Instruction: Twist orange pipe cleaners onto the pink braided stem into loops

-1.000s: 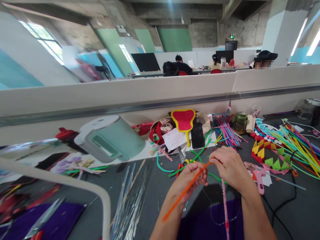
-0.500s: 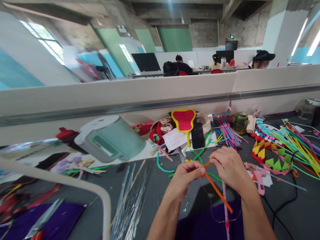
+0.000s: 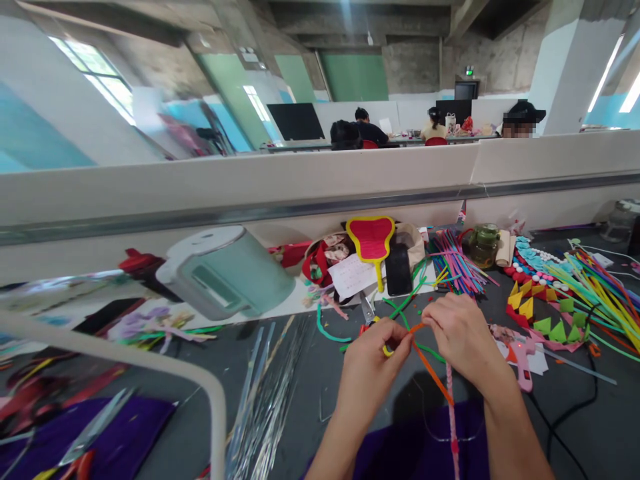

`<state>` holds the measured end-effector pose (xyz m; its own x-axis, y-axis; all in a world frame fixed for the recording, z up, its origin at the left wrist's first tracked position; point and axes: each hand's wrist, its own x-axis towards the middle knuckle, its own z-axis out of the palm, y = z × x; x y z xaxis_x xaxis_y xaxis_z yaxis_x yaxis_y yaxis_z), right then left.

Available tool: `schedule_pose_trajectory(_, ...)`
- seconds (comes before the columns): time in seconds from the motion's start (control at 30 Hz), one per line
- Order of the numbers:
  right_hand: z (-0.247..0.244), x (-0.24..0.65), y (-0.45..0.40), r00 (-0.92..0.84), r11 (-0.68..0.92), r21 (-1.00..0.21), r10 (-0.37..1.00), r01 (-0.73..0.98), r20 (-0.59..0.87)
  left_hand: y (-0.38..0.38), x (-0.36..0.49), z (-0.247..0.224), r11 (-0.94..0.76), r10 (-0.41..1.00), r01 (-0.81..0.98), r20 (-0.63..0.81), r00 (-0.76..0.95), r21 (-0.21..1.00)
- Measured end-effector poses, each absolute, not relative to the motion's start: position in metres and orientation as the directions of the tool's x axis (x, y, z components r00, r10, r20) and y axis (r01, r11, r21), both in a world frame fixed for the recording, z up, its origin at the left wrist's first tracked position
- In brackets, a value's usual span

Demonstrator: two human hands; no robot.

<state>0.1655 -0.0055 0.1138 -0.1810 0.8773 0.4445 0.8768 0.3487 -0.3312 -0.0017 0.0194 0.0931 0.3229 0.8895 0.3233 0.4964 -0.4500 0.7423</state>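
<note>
At far left, a slanting window [image 3: 95,77] lights a room of bare concrete and blue-and-white paint. Below it, scissors [image 3: 97,427] lie on a purple cloth [image 3: 143,423] spread over the dark grey bench [image 3: 325,370], and a white curved tube [image 3: 167,367] crosses in front. Next comes a pale green kettle [image 3: 263,273] near the white partition [image 3: 310,177] along the bench's back edge, with thin silvery strips [image 3: 273,413] strewn nearer. Beyond the partition, a green wall panel [image 3: 354,77] rises behind a person in dark clothing [image 3: 371,130].

A red paddle with a yellow rim [image 3: 370,239] lies beside a black phone [image 3: 399,270]. In front, the left hand [image 3: 375,363] pinches the orange strip [image 3: 434,373], which slants down over a pink braided cord [image 3: 453,427]; the right hand [image 3: 460,337] has its fingertips closed on the strip's upper end, above the bench. Whether it also grips the cord cannot be told.

Further right are a green jar [image 3: 483,245], a pink glue gun [image 3: 523,365] and, under a pale column [image 3: 565,73], a spread of bright stems [image 3: 607,287].
</note>
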Motion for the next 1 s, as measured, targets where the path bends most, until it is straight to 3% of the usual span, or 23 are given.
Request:
schedule_pose_trajectory(0.2, 0.114, 0.164, -0.005, -0.183, 0.344, -0.317, 0.878, 0.884, 0.443, 0.007, 0.009, 0.098, -0.494, 0.852, 0.677, 0.461, 0.25, 0.546)
schedule_pose_trajectory(0.27, 0.114, 0.165, -0.005, -0.182, 0.357, -0.343, 0.875, 0.869, 0.449, 0.007, 0.01, 0.098, -0.501, 0.855, 0.631, 0.452, 0.255, 0.592)
schedule_pose_trajectory(0.37, 0.114, 0.168, -0.006, -0.188, 0.388, -0.399, 0.87, 0.831, 0.456, 0.011, 0.01, 0.096, -0.481, 0.876, 0.421, 0.396, 0.277, 0.769)
schedule_pose_trajectory(0.5, 0.114, 0.171, -0.007, -0.197, 0.428, -0.471, 0.864, 0.771, 0.463, 0.017, 0.007, 0.094, -0.308, 0.92, 0.193, 0.241, 0.309, 0.931)
schedule_pose_trajectory(0.6, 0.116, 0.176, -0.008, -0.198, 0.459, -0.546, 0.861, 0.701, 0.469, 0.021, 0.004, 0.097, -0.068, 0.893, 0.015, 0.054, 0.447, 0.998)
schedule_pose_trajectory(0.77, 0.119, 0.182, -0.007, -0.223, 0.497, -0.657, 0.86, 0.566, 0.459, 0.024, 0.0, 0.097, 0.286, 0.739, -0.178, -0.098, 0.667, 0.942)
schedule_pose_trajectory(1.0, 0.117, 0.182, -0.006, -0.233, 0.504, -0.741, 0.863, 0.445, 0.448, 0.028, -0.004, 0.088, 0.387, 0.638, -0.231, -0.079, 0.766, 0.893)
